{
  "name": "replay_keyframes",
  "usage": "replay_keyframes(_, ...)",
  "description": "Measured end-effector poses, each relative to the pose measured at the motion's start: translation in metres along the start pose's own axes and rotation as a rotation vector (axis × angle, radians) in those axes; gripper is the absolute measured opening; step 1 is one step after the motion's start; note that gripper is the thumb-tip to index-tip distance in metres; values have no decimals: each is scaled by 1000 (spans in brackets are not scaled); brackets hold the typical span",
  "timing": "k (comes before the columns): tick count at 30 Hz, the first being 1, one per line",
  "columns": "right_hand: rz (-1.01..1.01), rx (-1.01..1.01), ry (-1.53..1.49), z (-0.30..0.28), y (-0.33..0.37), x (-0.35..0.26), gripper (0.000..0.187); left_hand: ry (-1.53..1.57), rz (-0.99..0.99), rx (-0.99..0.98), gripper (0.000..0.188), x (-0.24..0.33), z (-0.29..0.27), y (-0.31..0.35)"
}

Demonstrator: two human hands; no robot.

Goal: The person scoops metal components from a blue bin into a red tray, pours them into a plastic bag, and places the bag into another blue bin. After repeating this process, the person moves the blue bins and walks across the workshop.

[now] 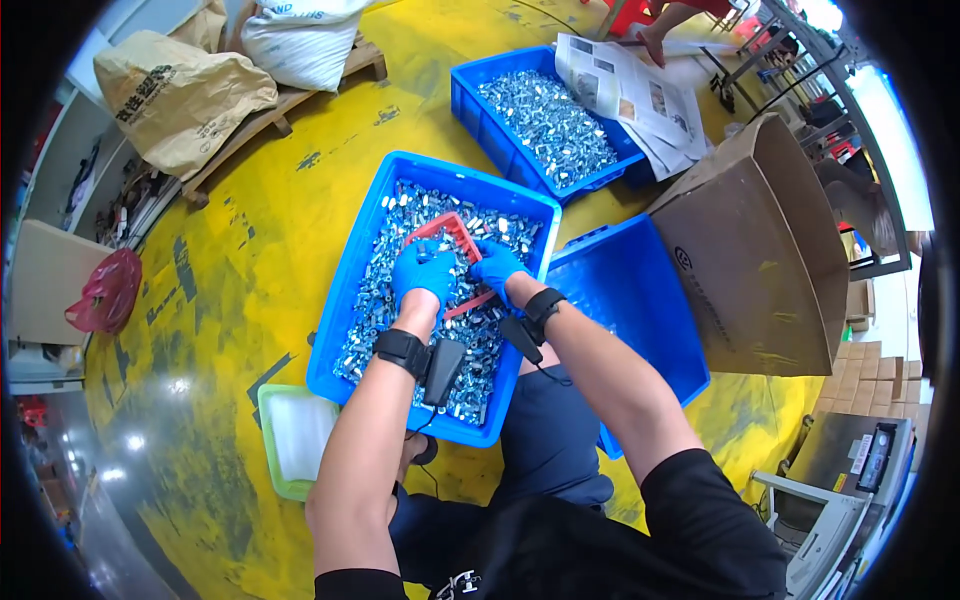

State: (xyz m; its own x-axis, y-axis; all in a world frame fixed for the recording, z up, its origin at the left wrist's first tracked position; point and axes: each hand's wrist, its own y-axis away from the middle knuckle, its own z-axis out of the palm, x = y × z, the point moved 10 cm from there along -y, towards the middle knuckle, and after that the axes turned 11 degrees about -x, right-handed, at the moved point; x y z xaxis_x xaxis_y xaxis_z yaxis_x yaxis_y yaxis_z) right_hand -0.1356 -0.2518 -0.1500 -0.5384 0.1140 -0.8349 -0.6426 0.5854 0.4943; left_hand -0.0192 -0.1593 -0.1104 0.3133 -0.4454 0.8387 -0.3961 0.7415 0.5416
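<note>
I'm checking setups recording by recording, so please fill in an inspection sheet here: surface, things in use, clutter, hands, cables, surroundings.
Surface: yellow floor, dark worn patches.
Things in use: blue tub of small metal parts; red basket among them.
Clutter: newspaper partly over a second filled tub; pale green tray.
Hands: blue-gloved; right hand appears to grip the basket's edge; left hand at the basket, grip unclear.
Cables: thin dark cable below the right wrist.
Surroundings: cardboard box at right; brown sack and white sack, far left.

Plastic basket [463, 235] is sitting in parts tub [470, 178]; crate [497, 138] is standing behind-right of parts tub, cardboard carton [755, 270] right, tray [270, 440] front-left, wooden pallet [365, 58] back-left.
</note>
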Motion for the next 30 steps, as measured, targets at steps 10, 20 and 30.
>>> replay_keyframes(10, 85, 20, 64, -9, 0, 2, 42, 137, -33, -340, 44, 37, 23, 20)
replay_keyframes(20, -72, -10, 110, 9, 2, -15, 37, 80, -107, -337, 36, 23, -144, 94)
replay_keyframes(30, 28, 47, -36, -10, -17, 26, 31, -592, -577, 244, 55, -228, -339, 178)
